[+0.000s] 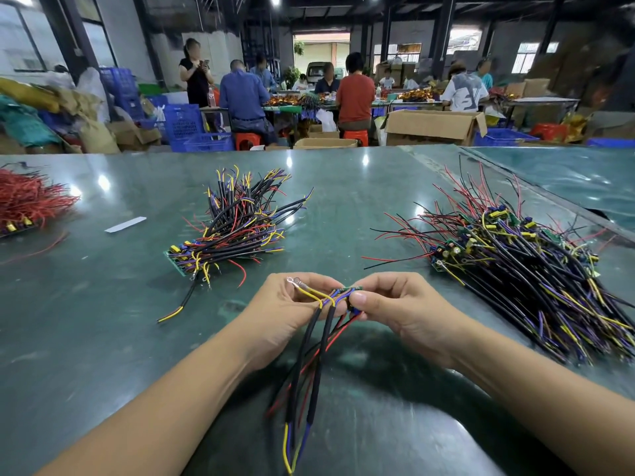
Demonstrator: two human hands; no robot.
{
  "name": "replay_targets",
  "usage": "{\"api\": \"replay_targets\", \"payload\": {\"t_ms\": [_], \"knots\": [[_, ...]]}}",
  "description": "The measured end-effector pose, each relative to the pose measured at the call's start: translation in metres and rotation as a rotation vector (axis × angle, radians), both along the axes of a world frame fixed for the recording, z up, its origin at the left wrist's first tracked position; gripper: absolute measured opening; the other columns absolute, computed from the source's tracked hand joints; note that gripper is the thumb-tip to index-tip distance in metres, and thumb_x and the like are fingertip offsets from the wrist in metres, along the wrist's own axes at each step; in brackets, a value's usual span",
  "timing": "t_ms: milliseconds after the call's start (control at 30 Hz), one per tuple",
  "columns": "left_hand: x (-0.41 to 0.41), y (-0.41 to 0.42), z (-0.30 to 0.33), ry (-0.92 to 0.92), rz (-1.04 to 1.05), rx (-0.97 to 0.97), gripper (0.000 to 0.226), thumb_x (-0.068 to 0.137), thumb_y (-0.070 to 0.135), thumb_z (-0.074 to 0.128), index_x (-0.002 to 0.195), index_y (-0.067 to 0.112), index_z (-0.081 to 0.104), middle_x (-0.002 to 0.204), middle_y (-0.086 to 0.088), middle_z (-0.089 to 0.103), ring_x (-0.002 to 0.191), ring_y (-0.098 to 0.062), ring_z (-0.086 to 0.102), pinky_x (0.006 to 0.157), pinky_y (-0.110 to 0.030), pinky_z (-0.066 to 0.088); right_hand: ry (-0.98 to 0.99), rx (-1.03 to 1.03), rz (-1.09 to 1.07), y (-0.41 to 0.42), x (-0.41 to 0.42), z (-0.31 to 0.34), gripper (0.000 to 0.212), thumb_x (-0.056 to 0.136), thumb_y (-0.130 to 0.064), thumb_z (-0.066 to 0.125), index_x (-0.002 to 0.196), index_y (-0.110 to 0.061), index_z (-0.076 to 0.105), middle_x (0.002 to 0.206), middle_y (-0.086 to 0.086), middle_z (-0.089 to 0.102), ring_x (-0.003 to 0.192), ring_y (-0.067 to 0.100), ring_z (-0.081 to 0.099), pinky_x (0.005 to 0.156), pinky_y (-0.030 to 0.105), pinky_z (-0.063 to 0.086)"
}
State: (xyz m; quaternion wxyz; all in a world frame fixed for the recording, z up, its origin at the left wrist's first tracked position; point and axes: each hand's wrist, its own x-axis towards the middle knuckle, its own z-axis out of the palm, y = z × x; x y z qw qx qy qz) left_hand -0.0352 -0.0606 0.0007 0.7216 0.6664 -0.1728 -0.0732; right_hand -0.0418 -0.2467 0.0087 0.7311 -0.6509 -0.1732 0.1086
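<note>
Near the table's (103,304) front edge, mid-width, both hands hold one wired circuit board (350,297) above the surface. Left hand (288,304) pinches the yellow lead with its ring terminal (292,280); right hand (402,304) pinches the board's end. Light, I judge; wires floppy, black-sleeved tails (309,365) dangle. Solder joints likely fragile: grip the board's edges, not the leads.

circuit board (354,289) | small, green | pinched in right hand (407,305) | black-sleeved wires (322,355) held by left hand (287,304), dangling
</note>
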Motion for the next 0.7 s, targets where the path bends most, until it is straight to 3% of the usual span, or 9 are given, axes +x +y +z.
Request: {"api": "replay_targets", "payload": {"t_ms": [100, 267, 400, 533, 600, 700], "knots": [[0.003, 0.004, -0.002, 0.001, -0.071, -0.018, 0.017, 0.071, 0.010, 0.074, 0.088, 0.011, 0.075, 0.087, -0.012, 0.073, 0.082, -0.023, 0.068, 0.083, -0.032, 0.054, 0.051, 0.066, 0.019, 0.000, -0.001, -0.004, 0.024, 0.070, -0.017, 0.069, 0.086, 0.001, 0.069, 0.085, 0.017, 0.069, 0.075, 0.019, 0.059, 0.072, 0.024, 0.050], [0.008, 0.012, 0.000, 0.055, -0.195, -0.040, 0.014, 0.073, 0.014, 0.078, 0.086, 0.018, 0.076, 0.084, -0.001, 0.073, 0.076, -0.009, 0.067, 0.073, -0.017, 0.053, 0.123, 0.159, 0.053, 0.002, -0.001, -0.007, 0.019, 0.072, -0.015, 0.068, 0.084, 0.000, 0.070, 0.077, 0.010, 0.065, 0.065, 0.012, 0.056, 0.067, 0.019, 0.049], [0.017, 0.022, 0.004, 0.156, 0.160, -0.136, 0.021, 0.057, 0.008, 0.083, 0.076, 0.016, 0.076, 0.071, -0.002, 0.071, 0.063, -0.008, 0.067, 0.062, -0.016, 0.054, 0.159, 0.278, -0.064, -0.004, 0.007, -0.003, 0.014, 0.070, -0.016, 0.067, 0.081, -0.011, 0.075, 0.071, 0.003, 0.064, 0.059, 0.007, 0.055, 0.059, 0.016, 0.048], [0.031, 0.043, 0.007, 0.077, 0.643, -0.110, 0.016, 0.080, -0.002, 0.069, 0.082, 0.014, 0.068, 0.059, 0.006, 0.066, 0.050, 0.000, 0.057, 0.047, -0.010, 0.044, 0.192, 0.412, -0.194, -0.016, 0.015, 0.002, 0.030, 0.071, -0.013, 0.066, 0.100, -0.014, 0.073, 0.068, -0.003, 0.062, 0.052, 0.005, 0.048, 0.050, 0.015, 0.041], [0.037, 0.051, 0.011, 0.039, 0.739, -0.138, 0.017, 0.087, -0.006, 0.059, 0.085, 0.010, 0.065, 0.070, 0.001, 0.065, 0.054, 0.000, 0.059, 0.054, -0.008, 0.048, 0.195, 0.439, -0.245, -0.018, 0.016, 0.005, 0.020, 0.071, -0.014, 0.065, 0.087, -0.015, 0.077, 0.066, -0.003, 0.062, 0.051, 0.004, 0.051, 0.050, 0.013, 0.043], [0.040, 0.057, 0.014, 0.029, 0.762, -0.183, 0.028, 0.091, -0.016, 0.042, 0.106, 0.001, 0.059, 0.099, -0.005, 0.061, 0.092, -0.014, 0.059, 0.080, -0.016, 0.051, 0.242, 0.527, -0.299, -0.018, 0.016, 0.009, 0.013, 0.070, -0.013, 0.065, 0.076, -0.014, 0.076, 0.065, -0.001, 0.066, 0.053, 0.005, 0.058, 0.053, 0.014, 0.052]]}}
